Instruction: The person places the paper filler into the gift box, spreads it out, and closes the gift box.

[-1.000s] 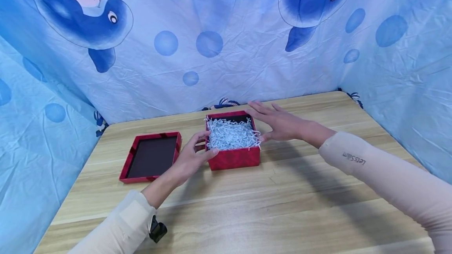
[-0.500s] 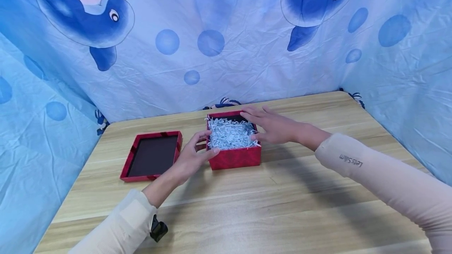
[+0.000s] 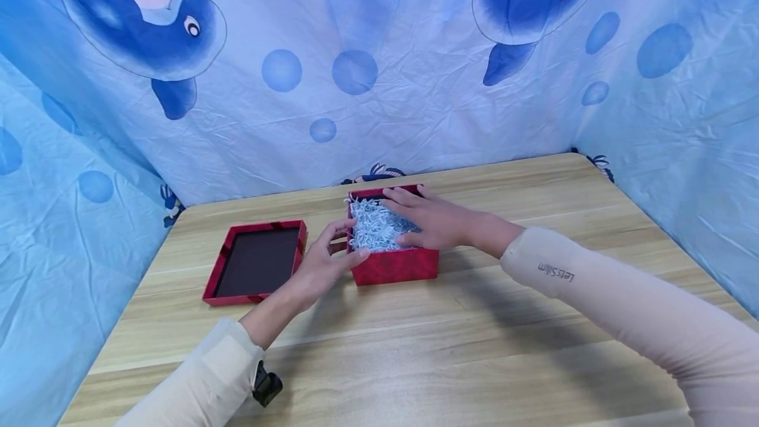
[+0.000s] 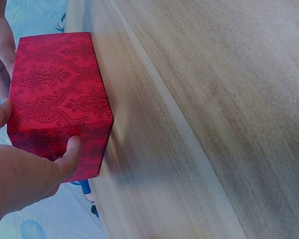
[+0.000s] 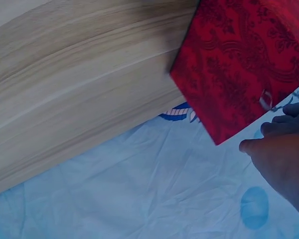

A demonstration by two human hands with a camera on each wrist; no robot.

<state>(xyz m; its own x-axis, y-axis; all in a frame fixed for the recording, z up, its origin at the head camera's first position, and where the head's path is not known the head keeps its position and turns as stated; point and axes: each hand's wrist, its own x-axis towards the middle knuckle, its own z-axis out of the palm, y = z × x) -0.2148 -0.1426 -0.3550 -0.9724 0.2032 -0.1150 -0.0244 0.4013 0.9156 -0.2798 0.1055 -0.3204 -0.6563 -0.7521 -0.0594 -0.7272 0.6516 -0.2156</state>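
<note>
In the head view a red patterned box [image 3: 396, 267] stands on the table, filled with pale blue shredded paper [image 3: 373, 226]. My left hand [image 3: 323, 265] holds the box at its left side, thumb by the front corner and fingers along the side wall; the left wrist view shows the fingers against the red box [image 4: 60, 79]. My right hand [image 3: 445, 223] lies spread over the right half of the paper, palm down, hiding that part. In the right wrist view the right hand [image 5: 284, 154] reaches over the rim, where a paper strand [image 5: 266, 102] hangs out.
A red lid [image 3: 255, 262] with a dark inside lies upturned left of the box. The wooden table [image 3: 415, 354] ends at the back against a blue dolphin-print cloth [image 3: 415, 111]. A black device [image 3: 267, 386] sits at the left wrist.
My right hand has moved left, from beside the box's right rim to over the shredded paper. The left hand and the box have stayed in place.
</note>
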